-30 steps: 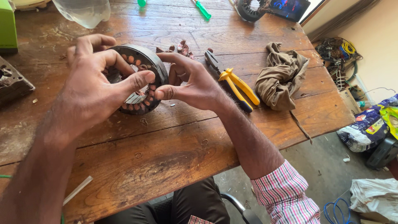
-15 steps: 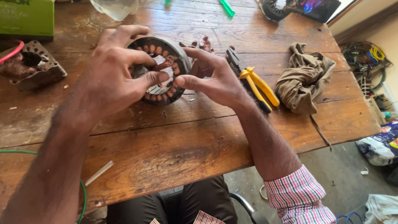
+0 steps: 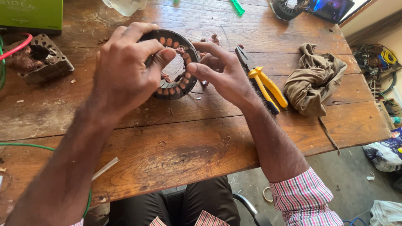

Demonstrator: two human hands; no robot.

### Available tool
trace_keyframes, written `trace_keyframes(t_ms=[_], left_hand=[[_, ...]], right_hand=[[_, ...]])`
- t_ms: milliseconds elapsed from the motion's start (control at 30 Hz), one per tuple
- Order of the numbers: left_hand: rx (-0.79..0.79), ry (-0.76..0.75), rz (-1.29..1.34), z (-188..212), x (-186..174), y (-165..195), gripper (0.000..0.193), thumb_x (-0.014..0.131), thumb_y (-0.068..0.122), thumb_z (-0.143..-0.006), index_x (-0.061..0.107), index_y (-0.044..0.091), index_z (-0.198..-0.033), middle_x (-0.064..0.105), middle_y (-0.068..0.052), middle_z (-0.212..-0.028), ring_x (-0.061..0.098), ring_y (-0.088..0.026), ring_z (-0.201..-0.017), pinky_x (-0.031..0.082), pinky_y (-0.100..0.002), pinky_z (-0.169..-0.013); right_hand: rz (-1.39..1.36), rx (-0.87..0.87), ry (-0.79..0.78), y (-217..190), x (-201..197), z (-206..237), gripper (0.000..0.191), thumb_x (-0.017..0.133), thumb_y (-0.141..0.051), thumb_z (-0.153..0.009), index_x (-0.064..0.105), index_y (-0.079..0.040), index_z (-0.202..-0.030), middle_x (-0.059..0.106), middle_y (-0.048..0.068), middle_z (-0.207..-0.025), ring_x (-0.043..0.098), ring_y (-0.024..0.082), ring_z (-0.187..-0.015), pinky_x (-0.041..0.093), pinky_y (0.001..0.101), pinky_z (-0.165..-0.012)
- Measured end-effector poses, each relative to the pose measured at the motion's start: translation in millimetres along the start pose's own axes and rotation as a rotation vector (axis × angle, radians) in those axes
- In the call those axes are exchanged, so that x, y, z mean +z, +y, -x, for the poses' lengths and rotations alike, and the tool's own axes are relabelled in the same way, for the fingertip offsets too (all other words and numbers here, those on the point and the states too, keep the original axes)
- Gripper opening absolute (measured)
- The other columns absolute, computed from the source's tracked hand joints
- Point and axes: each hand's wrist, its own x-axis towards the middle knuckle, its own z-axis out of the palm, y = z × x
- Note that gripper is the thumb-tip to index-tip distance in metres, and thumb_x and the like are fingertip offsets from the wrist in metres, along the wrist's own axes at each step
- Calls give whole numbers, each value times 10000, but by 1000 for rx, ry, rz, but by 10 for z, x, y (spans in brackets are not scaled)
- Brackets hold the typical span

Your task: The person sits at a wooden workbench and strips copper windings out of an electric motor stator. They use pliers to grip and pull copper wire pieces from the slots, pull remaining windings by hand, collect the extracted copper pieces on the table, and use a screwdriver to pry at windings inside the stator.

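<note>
Both hands on the stator ring (image 3: 178, 81), a dark round motor core with copper windings in its slots, held tilted just above the wooden table (image 3: 176, 155).

Left hand (image 3: 125, 71) is wrapped over the ring's left and top edge, fingers curled across the rim, thumb tip pressed on the inner edge near the top. Firm hold, it carries the part.

Right hand (image 3: 222, 71) sits at the ring's right edge. Thumb and forefinger pinched together at the rim by the slots; I can't tell if there's a wire strand between them, too small. Other fingers loosely curled, not carrying the ring.

Below the grip, toward me: bare tabletop with small copper wire curls (image 3: 162, 143) scattered on it. A white strip (image 3: 105, 167) lies down-left near the table edge, and a green cable (image 3: 25, 146) runs along that side.

Just right of the right hand: yellow-handled pliers (image 3: 264, 81), flat on the table, jaws pointing away. Right of those, a crumpled brown rag (image 3: 314, 79), touching nothing else.

Left of the grip, well apart: a second, squarish motor core (image 3: 42, 58) with tangled copper in it, red wire (image 3: 19, 47) beside it.

Beyond the grip: green box (image 3: 31, 14) far left, clear plastic bag (image 3: 123, 6) top centre, green stick (image 3: 238, 6), another wound ring (image 3: 287, 8) at the far right corner.
</note>
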Motion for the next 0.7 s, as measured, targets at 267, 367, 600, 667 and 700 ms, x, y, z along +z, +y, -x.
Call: trace_keyframes(t_ms=[267,367,600,667,700], left_hand=[[18,-122,23,20,31,-24,389,695,431,-1046,805,62,-1104,464,-238,-1506,371,-409,-1408,423,-575,-1098],[55,-153,74,33,13,-60,331,718,355,-975,804,77,-1134,395,-240,-1588,261,-407,-1487,297,-613,-1195],[-27,-302,97,39,-84,-144,548,762,232,-742,737,52,-1259,325,-257,-1601,310,-434,-1455,205,-651,-1155],[-46,-271,152,34,-109,-149,494,746,223,-791,718,20,-1241,358,-265,-1595,431,-448,-1397,373,-575,-1119],[-54,-255,179,33,-117,-147,470,737,219,-815,709,4,-1231,374,-268,-1591,492,-455,-1369,456,-536,-1102]], right_hand=[[31,16,61,-3,10,-32,526,703,-359,-1023,619,12,-1386,745,62,-995,692,88,-929,569,265,-802],[17,29,54,-13,35,-44,503,680,-358,-1034,620,4,-1379,745,64,-1027,676,92,-947,555,269,-799],[49,10,91,-22,130,-68,450,626,-344,-1063,654,-2,-1354,745,48,-1123,677,89,-1052,571,267,-906],[58,22,104,-23,142,-69,443,628,-341,-1064,669,-4,-1349,735,41,-1104,664,83,-1026,563,261,-890],[55,20,103,-21,146,-74,442,629,-339,-1063,671,-3,-1346,736,40,-1105,663,82,-1027,563,260,-890]])
